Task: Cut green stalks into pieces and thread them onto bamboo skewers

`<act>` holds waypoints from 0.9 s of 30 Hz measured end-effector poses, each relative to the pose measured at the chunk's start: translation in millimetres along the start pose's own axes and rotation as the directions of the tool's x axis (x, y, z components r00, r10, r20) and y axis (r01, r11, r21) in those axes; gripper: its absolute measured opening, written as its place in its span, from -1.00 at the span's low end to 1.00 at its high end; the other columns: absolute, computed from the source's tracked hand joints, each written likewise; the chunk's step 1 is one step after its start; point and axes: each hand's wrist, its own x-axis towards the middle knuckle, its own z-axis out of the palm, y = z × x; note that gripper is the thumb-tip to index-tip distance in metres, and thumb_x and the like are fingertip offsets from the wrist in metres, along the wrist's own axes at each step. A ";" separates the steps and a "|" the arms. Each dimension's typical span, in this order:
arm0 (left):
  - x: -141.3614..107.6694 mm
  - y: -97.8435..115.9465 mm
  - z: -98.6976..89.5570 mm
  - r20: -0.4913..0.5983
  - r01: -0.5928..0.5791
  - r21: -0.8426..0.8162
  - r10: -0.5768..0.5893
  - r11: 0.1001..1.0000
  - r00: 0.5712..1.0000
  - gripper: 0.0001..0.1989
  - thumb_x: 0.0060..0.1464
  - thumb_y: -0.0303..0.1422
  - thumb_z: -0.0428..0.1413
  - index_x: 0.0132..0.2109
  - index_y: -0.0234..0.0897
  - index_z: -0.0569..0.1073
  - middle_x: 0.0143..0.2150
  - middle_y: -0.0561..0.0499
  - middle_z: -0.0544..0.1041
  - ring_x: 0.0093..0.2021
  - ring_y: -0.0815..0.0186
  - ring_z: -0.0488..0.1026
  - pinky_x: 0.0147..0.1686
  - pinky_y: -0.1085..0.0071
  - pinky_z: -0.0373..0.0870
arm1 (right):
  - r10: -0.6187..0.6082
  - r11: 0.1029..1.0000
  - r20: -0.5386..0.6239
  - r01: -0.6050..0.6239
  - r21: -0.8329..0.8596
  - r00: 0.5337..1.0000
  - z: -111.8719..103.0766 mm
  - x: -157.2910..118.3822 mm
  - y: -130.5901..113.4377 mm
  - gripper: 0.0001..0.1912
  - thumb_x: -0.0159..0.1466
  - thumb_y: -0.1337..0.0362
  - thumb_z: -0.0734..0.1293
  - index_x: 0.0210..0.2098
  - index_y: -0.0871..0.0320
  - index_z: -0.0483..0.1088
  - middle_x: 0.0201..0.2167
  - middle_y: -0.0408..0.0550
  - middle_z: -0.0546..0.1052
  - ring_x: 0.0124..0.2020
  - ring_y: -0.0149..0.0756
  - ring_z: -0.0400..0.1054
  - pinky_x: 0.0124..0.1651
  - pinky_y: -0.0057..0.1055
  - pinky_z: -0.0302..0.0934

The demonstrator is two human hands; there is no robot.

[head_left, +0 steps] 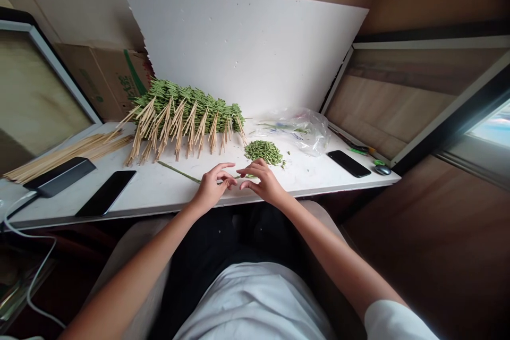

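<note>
My left hand (215,187) is at the front of the white table, fingers bent around the near end of a skewer of green bean pieces (178,171) that slants away to the left. Close beside it is my right hand (263,183), its fingers and thumb curled about a green bean piece (250,176), mostly covered by the fingers. A small gap separates the two hands' fingertips. Just beyond the right hand lies a loose heap of short cut green bean pieces (263,152). Behind the left hand, many filled skewers (191,109) are stacked, their bare wooden ends pointing toward me.
Bare wooden skewers (71,154) lie at left, near a dark stand (61,176) and a black phone (107,193). On the right are a clear plastic bag (311,130), another phone (349,163) and a mouse (382,169). A white board (255,48) stands behind.
</note>
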 end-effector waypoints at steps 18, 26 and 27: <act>3.7 5.0 -1.8 0.093 -0.262 0.273 0.246 0.926 0.965 -0.84 0.26 -0.46 0.23 -0.28 -0.24 0.69 -0.34 -0.02 0.71 -0.32 0.23 0.63 -0.11 0.32 0.53 | 0.038 0.998 -0.132 -0.032 0.049 0.990 15.2 -3.6 -12.2 -0.82 0.46 0.26 0.38 -0.23 0.03 0.65 -0.32 0.01 0.62 -0.12 -0.09 0.33 -0.01 -0.12 0.33; 2.8 -0.3 -0.8 0.121 -0.126 -0.013 0.127 0.992 0.984 -0.79 0.24 -0.44 0.15 -0.31 -0.32 0.68 -0.40 -0.07 0.66 -0.38 0.27 0.58 -0.28 0.38 0.55 | 0.295 0.918 -0.105 -0.251 0.306 0.950 7.6 -2.4 10.0 -0.60 0.39 -0.10 0.43 -0.34 0.08 0.63 -0.35 0.01 0.62 -0.20 -0.13 0.45 -0.07 -0.17 0.34; 3.6 -1.7 -1.7 0.109 -0.112 -0.021 0.114 0.993 0.988 -0.79 0.27 -0.39 0.17 -0.26 -0.33 0.69 -0.38 -0.08 0.66 -0.38 0.28 0.57 -0.29 0.38 0.55 | 0.319 0.930 -0.136 -0.282 0.234 0.938 4.1 -2.8 17.3 -0.62 0.38 -0.10 0.43 -0.30 0.07 0.66 -0.33 0.01 0.62 -0.18 -0.11 0.45 -0.04 -0.16 0.32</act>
